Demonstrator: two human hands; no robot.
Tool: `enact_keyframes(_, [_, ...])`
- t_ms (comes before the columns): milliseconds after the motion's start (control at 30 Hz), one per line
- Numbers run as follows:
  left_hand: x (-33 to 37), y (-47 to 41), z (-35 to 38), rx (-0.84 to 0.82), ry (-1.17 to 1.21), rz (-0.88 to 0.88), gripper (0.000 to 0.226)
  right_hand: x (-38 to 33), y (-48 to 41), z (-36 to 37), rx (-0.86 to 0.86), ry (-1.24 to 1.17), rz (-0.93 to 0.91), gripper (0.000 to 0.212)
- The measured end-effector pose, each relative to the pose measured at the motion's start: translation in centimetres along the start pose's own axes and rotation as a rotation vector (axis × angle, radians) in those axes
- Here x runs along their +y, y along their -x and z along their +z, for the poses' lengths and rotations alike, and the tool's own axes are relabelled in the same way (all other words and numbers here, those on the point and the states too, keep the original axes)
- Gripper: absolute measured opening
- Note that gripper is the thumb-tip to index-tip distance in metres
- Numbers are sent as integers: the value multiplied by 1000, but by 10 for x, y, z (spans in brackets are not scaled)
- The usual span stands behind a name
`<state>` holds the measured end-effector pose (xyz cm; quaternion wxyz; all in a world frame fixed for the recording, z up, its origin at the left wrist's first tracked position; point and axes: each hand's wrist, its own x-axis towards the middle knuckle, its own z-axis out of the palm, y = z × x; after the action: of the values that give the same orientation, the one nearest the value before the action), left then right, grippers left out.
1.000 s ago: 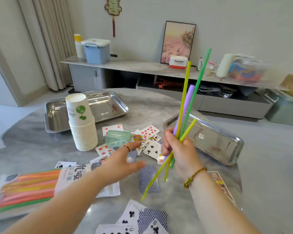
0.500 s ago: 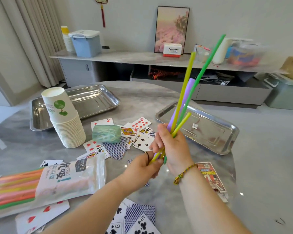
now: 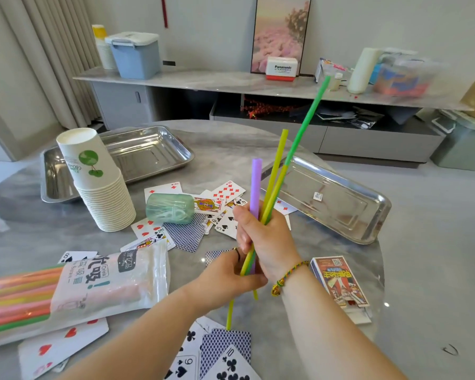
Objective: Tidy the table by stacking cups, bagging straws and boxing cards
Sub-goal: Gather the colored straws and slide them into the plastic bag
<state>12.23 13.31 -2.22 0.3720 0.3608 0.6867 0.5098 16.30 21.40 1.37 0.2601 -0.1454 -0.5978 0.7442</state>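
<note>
The right hand [image 3: 268, 244] grips a bundle of straws [image 3: 275, 182], held upright above the middle of the worktop [image 3: 231, 149]. The left hand [image 3: 226, 277] curls round their lower part just beneath it. The straw bag [image 3: 99, 283] lies at the left edge, and the cup stack [image 3: 102, 187] stands toward the far left. The card box [image 3: 340, 282] lies near the right edge, with loose cards [image 3: 228, 192] scattered between.

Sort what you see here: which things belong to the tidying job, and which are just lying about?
Part of the job: straws in the right hand, straw bag, cup stack, playing cards, card box.
Just lying about: left tray, right tray, green tub, blue bin, framed picture.
</note>
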Motion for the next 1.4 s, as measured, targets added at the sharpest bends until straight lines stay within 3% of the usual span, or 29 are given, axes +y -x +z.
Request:
enact_keyframes(167, [-7,-4,0,69,5,-25,38,0,-1,3,-98,91,-31,35])
enact_keyframes(400, [-5,-2,-6,99,-10,20,26,-6,1,2,-112,64,-9,17])
enact_keyframes(567, [-5,3,-3,115,-15,-37,33,-2,3,6,-110,82,3,37])
enact_keyframes(700, [-3,3,1,156,3,-33,39,-3,2,7,-116,98,6,40])
enact_keyframes(900, [-9,1,-3,135,20,-8,29,-8,3,8,-145,72,-9,7])
enact_keyframes(1000, [-16,2,-3,117,7,-19,27,-4,4,9,-174,119,3,11])
enact_keyframes(1100, [-20,3,-1,111,36,-29,24,0,4,11,-189,190,26,30])
enact_keyframes(1200, [-21,3,-1,131,49,-63,29,1,5,14,-141,182,40,36])
enact_keyframes(1400, [-20,8,-5,130,64,-136,23,-12,-2,5,137,-162,44,31])
